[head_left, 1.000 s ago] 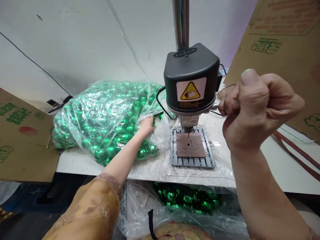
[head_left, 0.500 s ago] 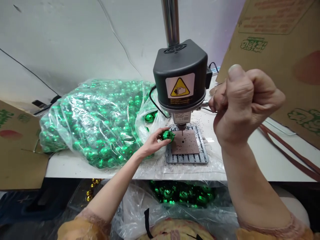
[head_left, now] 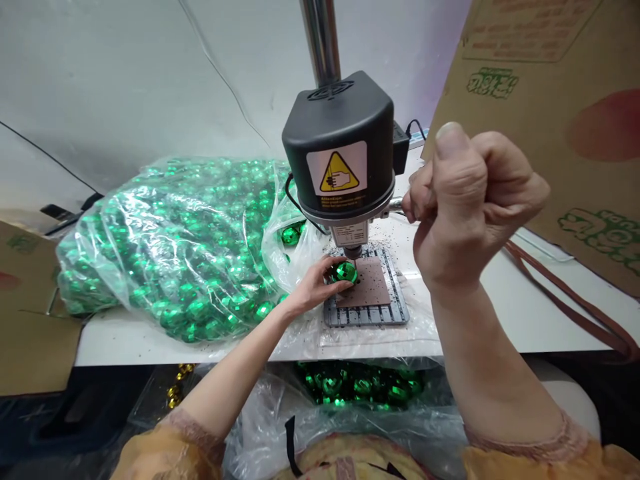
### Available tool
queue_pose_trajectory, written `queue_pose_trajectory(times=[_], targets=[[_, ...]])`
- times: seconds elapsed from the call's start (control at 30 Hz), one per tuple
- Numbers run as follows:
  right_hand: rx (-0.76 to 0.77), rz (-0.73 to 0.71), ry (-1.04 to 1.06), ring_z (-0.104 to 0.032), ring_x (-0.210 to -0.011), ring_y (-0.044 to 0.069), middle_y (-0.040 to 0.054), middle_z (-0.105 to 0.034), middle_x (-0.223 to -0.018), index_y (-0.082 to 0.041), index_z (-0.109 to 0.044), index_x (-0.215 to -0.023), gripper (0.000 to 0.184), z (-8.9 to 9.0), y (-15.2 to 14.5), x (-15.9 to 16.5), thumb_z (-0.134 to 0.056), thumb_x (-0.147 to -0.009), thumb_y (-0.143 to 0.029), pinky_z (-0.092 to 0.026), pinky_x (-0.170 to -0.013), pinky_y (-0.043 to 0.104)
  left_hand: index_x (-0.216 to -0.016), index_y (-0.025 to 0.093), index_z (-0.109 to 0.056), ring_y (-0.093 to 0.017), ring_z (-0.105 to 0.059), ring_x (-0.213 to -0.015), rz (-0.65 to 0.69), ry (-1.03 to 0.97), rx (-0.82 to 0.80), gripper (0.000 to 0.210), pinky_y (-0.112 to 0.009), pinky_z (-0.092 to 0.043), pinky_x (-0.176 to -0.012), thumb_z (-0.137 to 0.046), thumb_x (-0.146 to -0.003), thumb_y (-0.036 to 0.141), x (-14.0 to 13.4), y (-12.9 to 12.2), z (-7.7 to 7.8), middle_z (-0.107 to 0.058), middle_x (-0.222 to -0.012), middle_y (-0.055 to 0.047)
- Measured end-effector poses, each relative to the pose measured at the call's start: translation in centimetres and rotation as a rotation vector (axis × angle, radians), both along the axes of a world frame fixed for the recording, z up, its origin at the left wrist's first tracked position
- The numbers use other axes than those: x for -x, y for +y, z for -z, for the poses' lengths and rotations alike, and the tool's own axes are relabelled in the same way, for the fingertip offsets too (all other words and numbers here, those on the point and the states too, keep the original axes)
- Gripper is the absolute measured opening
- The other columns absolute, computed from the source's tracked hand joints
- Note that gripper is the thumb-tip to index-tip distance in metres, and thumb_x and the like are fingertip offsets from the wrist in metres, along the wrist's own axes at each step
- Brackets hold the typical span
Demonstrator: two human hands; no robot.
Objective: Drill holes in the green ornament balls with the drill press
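A shiny green faceted ball (head_left: 346, 272) is pinched between the thumb and fingers of my left hand (head_left: 320, 285). It sits over the brown board (head_left: 373, 287) on the slotted metal base, close below the chuck of a black bench drill press (head_left: 340, 147). The drill bit is mostly hidden by the ball and chuck. Raised at the right, my right hand (head_left: 470, 207) is closed around the drill's feed handle (head_left: 396, 204), of which only a short metal piece shows.
A big clear plastic bag of green balls (head_left: 170, 247) lies left on the white table (head_left: 120, 340). Another open bag of green balls (head_left: 360, 385) is below the table's front edge. Cardboard boxes (head_left: 540, 87) stand at both sides. Dark shavings dot the base.
My left hand has moved the green ball right, from the board's left edge to under the chuck. My right hand stays on the handle. The whole view has shifted slightly.
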State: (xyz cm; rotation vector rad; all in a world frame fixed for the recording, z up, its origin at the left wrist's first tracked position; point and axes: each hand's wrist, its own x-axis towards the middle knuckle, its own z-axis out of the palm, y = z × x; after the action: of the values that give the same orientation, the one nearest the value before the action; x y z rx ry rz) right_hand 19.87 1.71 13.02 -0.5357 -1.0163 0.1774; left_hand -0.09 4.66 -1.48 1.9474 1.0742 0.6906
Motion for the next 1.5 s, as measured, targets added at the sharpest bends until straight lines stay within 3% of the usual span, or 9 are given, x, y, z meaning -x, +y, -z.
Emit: queue_pose_trajectory(times=[0.17,0.33,0.63,0.83,1.07,1.33,1.5], targets=[[-0.030,-0.016,-0.006,-0.037,-0.049,0.003,-0.0045,-0.026,-0.057,-0.020,-0.027,-0.062,0.050,0.1,0.2,-0.1,-0.060,-0.097,-0.029,-0.024,-0.053,0.028,-0.124,0.020,-0.069,-0.022,-0.063,-0.096,-0.015,-0.023,-0.037,0.057,-0.033,-0.052,-0.080,-0.087,-0.078,0.050,-0.7,0.4,0.9,-0.068,-0.114,-0.007],[0.032,0.060,-0.053,-0.034,-0.050,0.003,-0.0049,-0.025,-0.057,-0.022,-0.025,-0.065,0.049,0.1,0.2,-0.1,-0.058,-0.099,-0.037,-0.027,-0.052,0.027,-0.122,0.021,-0.066,-0.027,-0.067,-0.107,-0.087,-0.092,-0.047,0.061,-0.039,-0.055,-0.093,-0.093,-0.072,0.044,-1.7,0.1,1.9,-0.071,-0.116,-0.008],[0.006,0.042,-0.037,-0.033,-0.046,0.005,-0.0049,-0.027,-0.055,-0.022,-0.026,-0.064,0.049,0.0,0.3,-0.2,-0.059,-0.097,-0.035,-0.027,-0.049,0.029,-0.128,0.020,-0.066,-0.031,-0.068,-0.122,-0.127,-0.223,0.012,0.063,-0.047,-0.053,-0.110,-0.092,-0.076,0.044,-3.4,-1.6,3.6,-0.073,-0.127,-0.011],[0.001,0.036,-0.039,-0.035,-0.048,0.007,-0.0043,-0.027,-0.055,-0.022,-0.024,-0.063,0.050,0.5,0.0,-0.2,-0.060,-0.097,-0.034,-0.028,-0.050,0.031,-0.128,0.020,-0.062,-0.030,-0.069,-0.119,-0.158,-0.294,-0.001,0.065,-0.047,-0.055,-0.107,-0.091,-0.077,0.048,-3.6,-2.1,4.5,-0.072,-0.129,-0.012],[-0.085,0.095,0.042,-0.026,-0.044,0.006,-0.0046,-0.023,-0.051,-0.020,-0.019,-0.061,0.053,2.2,-0.4,0.7,-0.059,-0.094,-0.026,-0.021,-0.049,0.033,-0.125,0.021,-0.062,-0.030,-0.068,-0.118,-0.158,-0.271,0.004,0.065,-0.046,-0.055,-0.105,-0.092,-0.075,0.050,-3.6,-1.8,4.7,-0.071,-0.124,-0.010],[-0.125,0.104,0.001,-0.026,-0.045,0.006,-0.0062,-0.025,-0.051,-0.020,-0.020,-0.064,0.050,3.9,-0.3,0.1,-0.060,-0.093,-0.026,-0.028,-0.045,0.029,-0.126,0.022,-0.062,-0.031,-0.065,-0.121,-0.150,-0.264,-0.010,0.062,-0.047,-0.051,-0.108,-0.090,-0.078,0.051,-3.5,-1.8,5.0,-0.069,-0.128,-0.011],[-0.200,0.135,0.004,-0.022,-0.044,0.005,-0.0062,-0.022,-0.052,-0.020,-0.020,-0.064,0.049,4.7,0.0,-0.1,-0.060,-0.091,-0.021,-0.023,-0.042,0.029,-0.127,0.022,-0.061,-0.030,-0.064,-0.120,-0.149,-0.268,-0.001,0.063,-0.048,-0.050,-0.108,-0.090,-0.078,0.050,-3.5,-1.8,5.3,-0.069,-0.127,-0.010]])
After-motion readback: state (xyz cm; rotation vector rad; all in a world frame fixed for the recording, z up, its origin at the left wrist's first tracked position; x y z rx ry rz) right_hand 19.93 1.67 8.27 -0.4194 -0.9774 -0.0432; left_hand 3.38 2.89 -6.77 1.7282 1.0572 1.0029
